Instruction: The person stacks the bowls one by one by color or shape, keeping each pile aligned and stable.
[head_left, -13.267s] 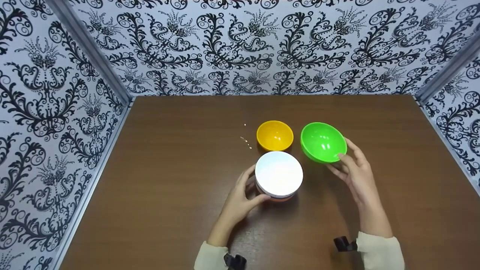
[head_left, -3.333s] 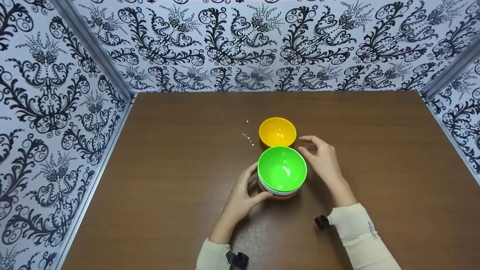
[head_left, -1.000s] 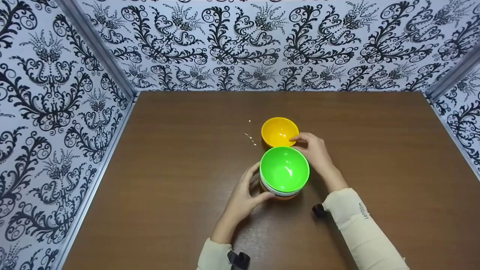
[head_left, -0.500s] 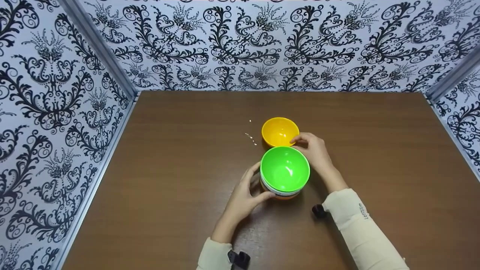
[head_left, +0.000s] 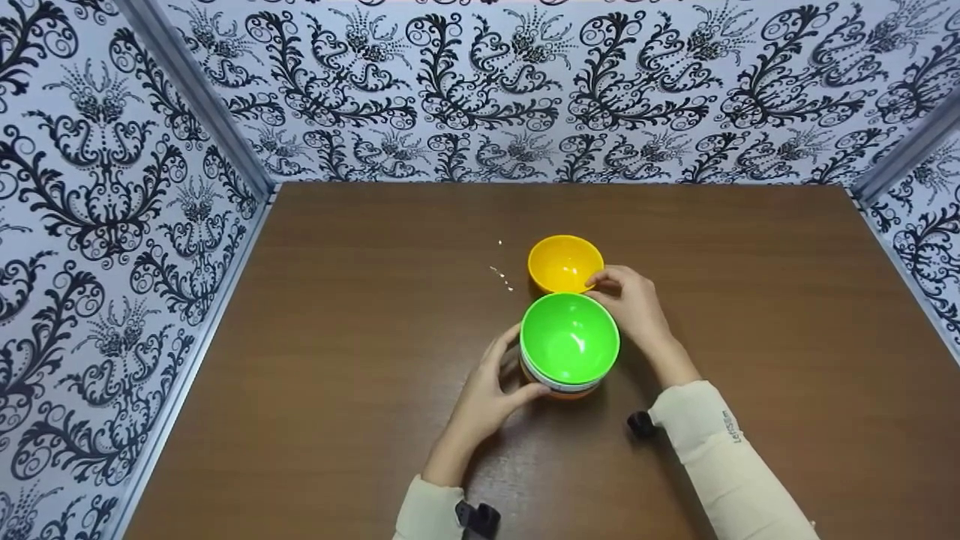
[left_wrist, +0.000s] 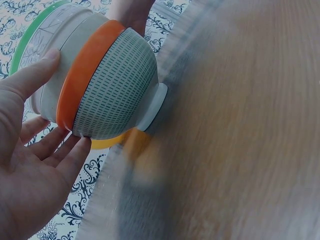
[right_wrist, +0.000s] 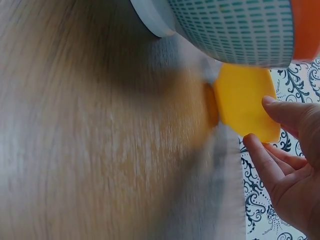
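My left hand (head_left: 484,397) grips the side of a stack of bowls in front of me, thumb on the near side. On top sits the green bowl (head_left: 566,341), nested over white ones. The left wrist view shows the bottom bowl (left_wrist: 117,87), with an orange band and green dashes, standing on its foot on the table. Just behind the stack, the yellow bowl (head_left: 562,262) stands with nothing inside. My right hand (head_left: 634,300) pinches its right rim; the right wrist view shows the thumb and fingers against the yellow wall (right_wrist: 245,100).
A few small pale flecks (head_left: 501,277) lie on the brown wooden table (head_left: 360,315) left of the yellow bowl. Black-and-white patterned panels (head_left: 480,97) stand behind and at both sides. Dark wrist cameras (head_left: 641,424) jut inward from the cream sleeves.
The green bowl, earlier in my right hand, now tops the stack. My right hand has since taken the yellow bowl's rim, and that bowl has shifted slightly right. My left hand has kept its grip.
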